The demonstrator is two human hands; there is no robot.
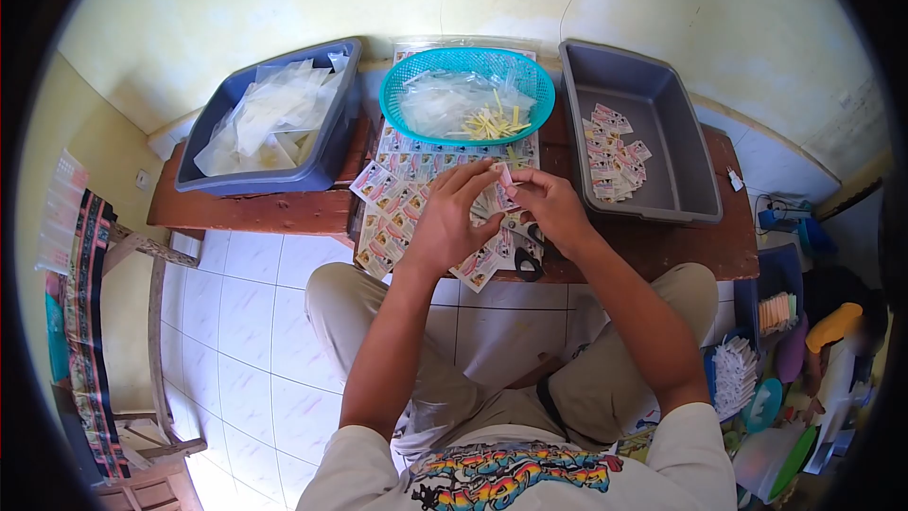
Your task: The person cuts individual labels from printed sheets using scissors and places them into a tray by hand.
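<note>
A small printed paper label [503, 176] is held up between my hands over the bench. My right hand [553, 211] pinches its right side between thumb and fingers. My left hand [445, 222] has its fingertips at the label's upper left, with the thumb lower down; part of the label is hidden behind the fingers. Below them lie printed label sheets [386, 227], partly overlapping. Scissors with black handles [528, 265] rest on the sheets near the bench's front edge, under my right wrist.
A turquoise basket [388, 99] holds clear plastic and pale yellow strips. The left grey tub [331, 147] contains translucent plastic pouches; loose cut labels [615, 156] lie in the right grey tub [667, 104]. All stand on the wooden bench [742, 246]. Another person [837, 322] is at far right.
</note>
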